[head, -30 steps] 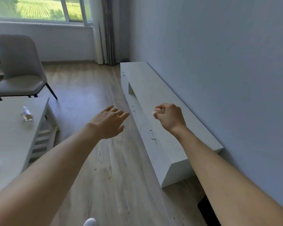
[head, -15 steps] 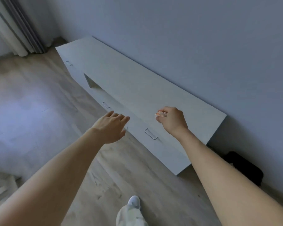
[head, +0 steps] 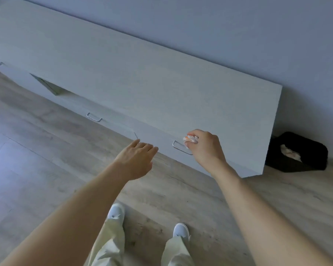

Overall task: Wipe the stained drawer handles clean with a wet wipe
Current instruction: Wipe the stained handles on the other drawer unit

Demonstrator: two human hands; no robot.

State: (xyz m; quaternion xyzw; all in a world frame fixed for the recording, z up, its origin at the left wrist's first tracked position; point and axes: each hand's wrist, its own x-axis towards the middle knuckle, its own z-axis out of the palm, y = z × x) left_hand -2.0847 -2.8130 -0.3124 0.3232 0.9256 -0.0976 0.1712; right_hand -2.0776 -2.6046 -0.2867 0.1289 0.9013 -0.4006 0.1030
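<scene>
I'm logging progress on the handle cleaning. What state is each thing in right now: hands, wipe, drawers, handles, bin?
right hand: grips the crumpled wet wipe at the near handle
left hand: holds nothing, fingers straight
wet wipe: balled up, orange marks on it
drawers: closed
middle handle: untouched
black bin: on the floor beside the cabinet, crumpled paper inside

The right hand (head: 206,148) hides the drawer handle's (head: 178,147) right end.

The single head-worn view looks steeply down from standing height at a low cabinet (head: 161,89) and floor (head: 37,160).
</scene>
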